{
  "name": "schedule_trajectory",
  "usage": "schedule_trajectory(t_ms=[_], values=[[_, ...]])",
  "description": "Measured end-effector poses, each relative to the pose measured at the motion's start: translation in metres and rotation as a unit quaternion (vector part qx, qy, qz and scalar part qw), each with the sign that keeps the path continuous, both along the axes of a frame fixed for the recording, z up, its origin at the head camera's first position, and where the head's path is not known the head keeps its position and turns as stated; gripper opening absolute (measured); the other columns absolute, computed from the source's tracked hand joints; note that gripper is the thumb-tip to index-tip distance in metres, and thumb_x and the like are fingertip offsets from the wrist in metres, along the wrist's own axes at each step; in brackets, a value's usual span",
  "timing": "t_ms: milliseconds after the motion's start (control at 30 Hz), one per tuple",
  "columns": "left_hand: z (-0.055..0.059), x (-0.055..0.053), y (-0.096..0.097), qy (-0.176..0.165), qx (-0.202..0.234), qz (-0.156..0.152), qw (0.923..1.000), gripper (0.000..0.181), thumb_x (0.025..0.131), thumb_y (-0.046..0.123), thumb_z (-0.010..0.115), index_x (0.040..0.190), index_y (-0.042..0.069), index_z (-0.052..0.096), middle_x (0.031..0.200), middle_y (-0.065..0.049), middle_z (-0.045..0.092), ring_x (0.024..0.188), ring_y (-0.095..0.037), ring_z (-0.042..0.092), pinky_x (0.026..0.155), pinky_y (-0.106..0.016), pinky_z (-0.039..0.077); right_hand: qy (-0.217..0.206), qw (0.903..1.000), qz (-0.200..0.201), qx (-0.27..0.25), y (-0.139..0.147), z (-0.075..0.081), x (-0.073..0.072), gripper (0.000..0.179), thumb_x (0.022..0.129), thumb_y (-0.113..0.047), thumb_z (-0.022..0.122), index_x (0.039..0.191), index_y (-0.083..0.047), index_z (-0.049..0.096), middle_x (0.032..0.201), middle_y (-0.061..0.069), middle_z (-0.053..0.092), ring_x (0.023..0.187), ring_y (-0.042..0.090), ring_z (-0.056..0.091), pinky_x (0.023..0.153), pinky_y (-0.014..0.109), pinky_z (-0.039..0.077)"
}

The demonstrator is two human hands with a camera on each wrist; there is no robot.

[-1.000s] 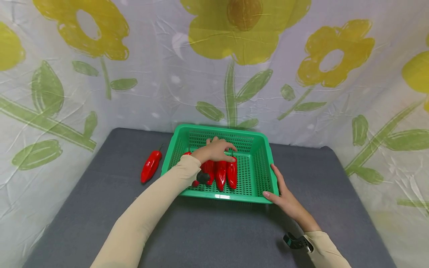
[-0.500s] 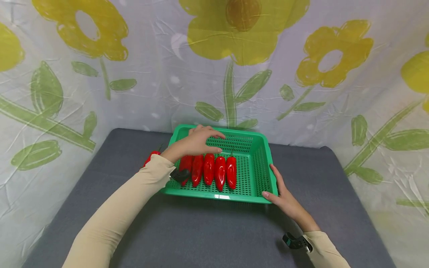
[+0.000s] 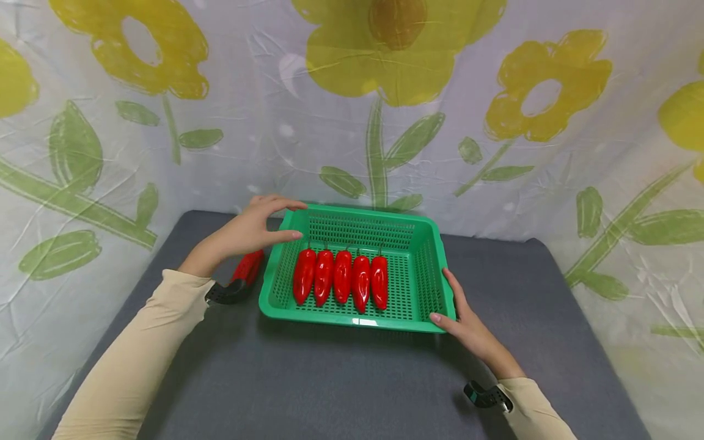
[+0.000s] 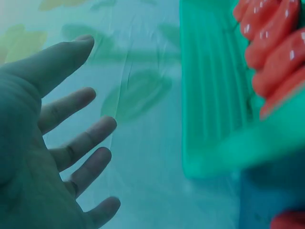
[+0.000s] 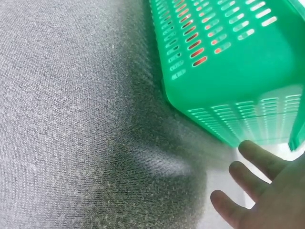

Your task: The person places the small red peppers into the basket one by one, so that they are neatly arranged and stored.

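In the head view, several glossy red chili peppers lie side by side in a green plastic basket, stems toward its far side. My left hand hovers just left of the basket, fingers spread and nothing held. Beneath it, partly hidden by the wrist, another red pepper lies outside the basket. The left wrist view shows that hand's fingers apart from the basket wall. My right hand rests at the basket's right end, thumb on the near corner. In the right wrist view its fingers look straight.
The basket stands on a dark grey cloth-covered table. Behind and at both sides hangs a pale curtain with yellow flowers. A black band sits on the right wrist, another on the left.
My left hand has moved left from above the peppers in the basket to beside it, near the loose pepper. All the peppers in the basket now show. The right hand stays in place.
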State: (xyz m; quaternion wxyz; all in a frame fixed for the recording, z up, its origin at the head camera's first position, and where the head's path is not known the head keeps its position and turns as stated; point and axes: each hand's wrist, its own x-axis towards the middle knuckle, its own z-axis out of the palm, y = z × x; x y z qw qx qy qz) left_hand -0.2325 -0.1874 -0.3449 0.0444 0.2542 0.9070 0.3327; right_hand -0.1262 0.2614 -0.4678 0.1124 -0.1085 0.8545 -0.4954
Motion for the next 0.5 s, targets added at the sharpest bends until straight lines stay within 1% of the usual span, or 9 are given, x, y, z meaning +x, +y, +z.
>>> schedule_trajectory(t_ms=[133, 200, 267, 333, 367, 433, 500], values=[[-0.009, -0.001, -0.03, 0.018, 0.02, 0.012, 0.9996, 0.057, 0.09, 0.026, 0.074, 0.142, 0.02, 0.053, 0.144, -0.009, 0.051, 0.135, -0.033, 0.036, 0.108, -0.06, 0.032, 0.002, 1.0, 0.001, 0.007, -0.001, 0.001, 0.0, 0.092, 0.096, -0.03, 0.061, 0.155, -0.045, -0.007, 0.168, 0.01, -0.012, 0.152, 0.049, 0.001, 0.103, 0.077, 0.029], [-0.017, -0.003, -0.043, 0.027, 0.022, 0.01, 0.9993, 0.057, 0.09, 0.023, 0.074, 0.142, 0.017, 0.053, 0.142, -0.011, 0.053, 0.133, -0.033, 0.039, 0.109, -0.06, 0.029, 0.004, 0.9999, 0.001, 0.01, 0.0, 0.001, -0.001, 0.091, 0.096, -0.031, 0.06, 0.155, -0.045, -0.008, 0.168, 0.008, -0.013, 0.152, 0.049, -0.002, 0.103, 0.079, 0.026], [-0.025, -0.003, -0.054, 0.027, 0.024, 0.006, 0.9993, 0.057, 0.089, 0.021, 0.074, 0.141, 0.014, 0.053, 0.141, -0.014, 0.053, 0.132, -0.035, 0.041, 0.111, -0.062, 0.024, 0.004, 0.9999, 0.002, 0.011, 0.0, 0.001, -0.001, 0.091, 0.096, -0.031, 0.06, 0.155, -0.045, -0.008, 0.168, 0.008, -0.014, 0.153, 0.048, -0.004, 0.103, 0.08, 0.025], [-0.035, -0.004, -0.063, 0.019, 0.025, 0.003, 0.9995, 0.057, 0.09, 0.021, 0.073, 0.142, 0.012, 0.052, 0.141, -0.016, 0.052, 0.133, -0.038, 0.041, 0.111, -0.064, 0.023, 0.003, 1.0, 0.002, 0.008, 0.0, 0.001, -0.001, 0.091, 0.096, -0.031, 0.06, 0.156, -0.044, -0.008, 0.168, 0.008, -0.014, 0.153, 0.048, -0.004, 0.103, 0.08, 0.025], [-0.04, -0.005, -0.068, 0.01, 0.024, 0.002, 0.9997, 0.058, 0.09, 0.02, 0.073, 0.142, 0.012, 0.051, 0.144, -0.017, 0.05, 0.138, -0.04, 0.038, 0.113, -0.066, 0.021, 0.003, 1.0, 0.002, 0.008, 0.0, 0.001, -0.001, 0.092, 0.096, -0.031, 0.06, 0.156, -0.044, -0.008, 0.167, 0.008, -0.014, 0.152, 0.048, -0.004, 0.103, 0.08, 0.026], [-0.052, -0.005, -0.075, -0.011, 0.021, 0.003, 0.9997, 0.059, 0.09, 0.022, 0.073, 0.144, 0.015, 0.05, 0.148, -0.017, 0.046, 0.142, -0.042, 0.032, 0.112, -0.07, 0.021, 0.002, 1.0, 0.002, 0.006, 0.0, 0.001, -0.001, 0.092, 0.096, -0.03, 0.06, 0.156, -0.044, -0.008, 0.167, 0.009, -0.014, 0.152, 0.049, -0.003, 0.103, 0.079, 0.027], [-0.065, -0.006, -0.081, -0.031, 0.018, 0.004, 0.9993, 0.06, 0.091, 0.023, 0.072, 0.145, 0.017, 0.049, 0.151, -0.016, 0.043, 0.143, -0.042, 0.029, 0.109, -0.071, 0.025, 0.002, 1.0, 0.002, 0.005, 0.0, 0.001, 0.0, 0.091, 0.096, -0.03, 0.06, 0.156, -0.044, -0.008, 0.167, 0.009, -0.014, 0.152, 0.049, -0.002, 0.103, 0.079, 0.028]])
